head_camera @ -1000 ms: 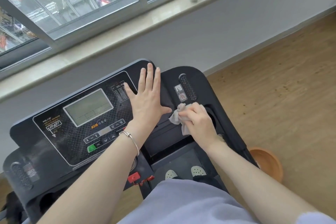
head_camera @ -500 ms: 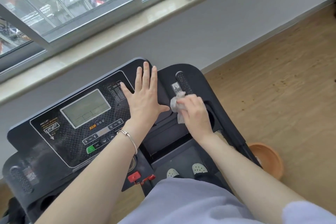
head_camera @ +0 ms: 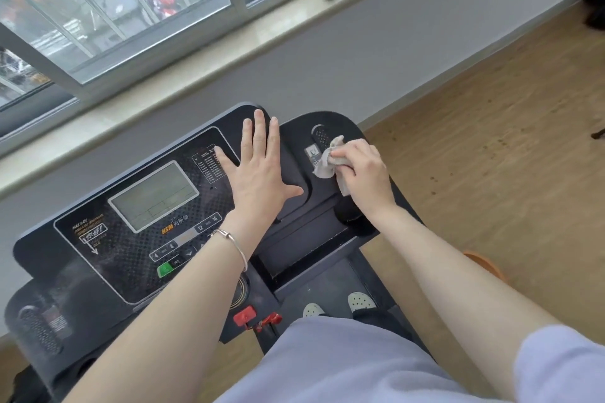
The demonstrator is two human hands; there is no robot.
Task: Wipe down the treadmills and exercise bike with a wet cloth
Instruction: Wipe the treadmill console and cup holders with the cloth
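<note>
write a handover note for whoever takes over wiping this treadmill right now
Left hand: open, palm flat on the treadmill console, just right of the screen.
Right hand: grips the cloth and presses it on the console's right wing, by the speaker grille.
Done: cannot tell how much is already wiped.
Left: probably the screen panel, the left wing and the rest of the treadmill. The exercise bike is not in view.
</note>
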